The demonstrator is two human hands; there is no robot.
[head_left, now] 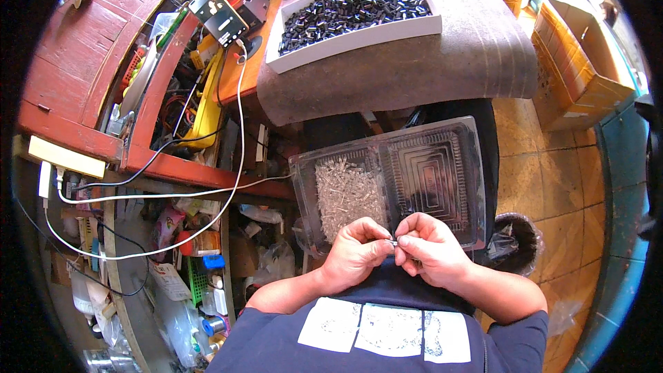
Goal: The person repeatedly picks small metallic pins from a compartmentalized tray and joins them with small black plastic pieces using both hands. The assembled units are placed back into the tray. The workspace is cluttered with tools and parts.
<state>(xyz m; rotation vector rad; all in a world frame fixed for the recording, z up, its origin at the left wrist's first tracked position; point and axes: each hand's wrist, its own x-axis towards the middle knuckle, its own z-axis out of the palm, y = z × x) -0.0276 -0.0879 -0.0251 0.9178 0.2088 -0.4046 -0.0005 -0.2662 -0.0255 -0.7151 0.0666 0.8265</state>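
My left hand (359,252) and my right hand (431,249) meet in front of my lap, each closed in a pinch. Between their fingertips sits a small pale piece (393,241), too tiny to name. Just beyond them, a hinged transparent plastic container (475,159) lies open across my legs. Its left half holds a heap of small transparent plastic pieces (345,190); the ridged right half shows a bare bottom. My hands overlap its near edge and hide part of it.
A white tray (359,43) of small black cylindrical parts stands on the grey-covered table (400,79) ahead. White cables (239,131) loop from a power strip (65,157) at left. Cluttered shelves are below. Right are a waste bin (528,245) and cardboard box (580,62).
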